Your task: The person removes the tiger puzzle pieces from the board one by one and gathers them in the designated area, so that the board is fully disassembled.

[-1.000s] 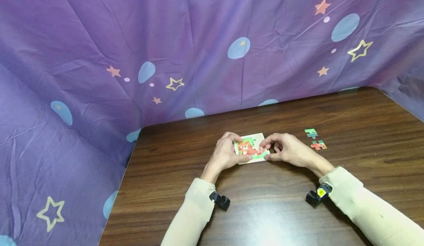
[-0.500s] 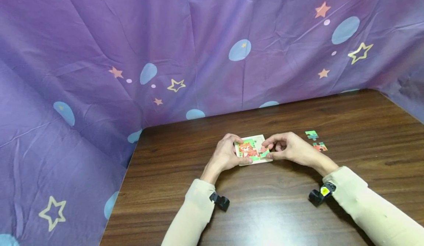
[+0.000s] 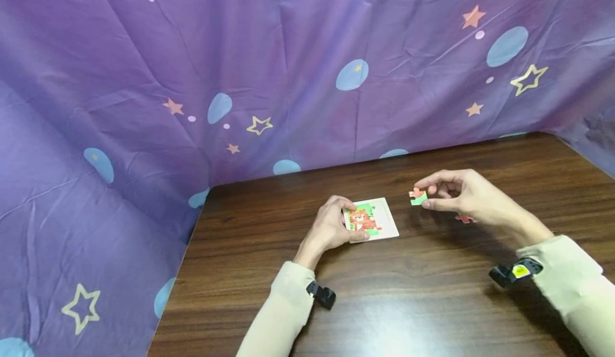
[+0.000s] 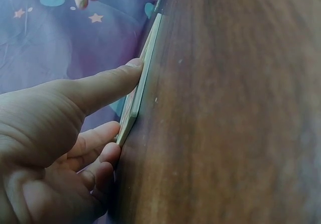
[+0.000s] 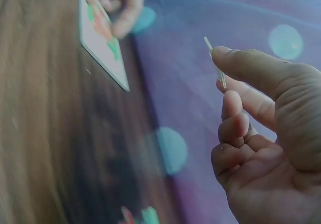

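Note:
A small square puzzle tray (image 3: pixel 387 222) with a white border lies flat on the table. Its left half shows an orange tiger on green; the right half is bare. My left hand (image 3: pixel 331 222) grips the tray's left side, thumb along the near edge and fingers at the far corner. To the right of the tray, my right hand (image 3: pixel 463 194) pinches a red and green puzzle piece (image 3: pixel 419 198) by its edge between thumb and index finger. The right wrist view shows this piece (image 5: pixel 222 74) edge-on, raised above the table.
A red puzzle piece (image 3: pixel 465 219) lies on the brown wooden table (image 3: pixel 269 218) below the right hand. The right wrist view also catches a green piece (image 5: pixel 150 215) beside it. A purple curtain (image 3: pixel 307 79) with stars rises behind the table.
My right hand has lifted the red and green puzzle piece out of the tray's lower right and carried it to the right. My left hand keeps its grip on the tray.

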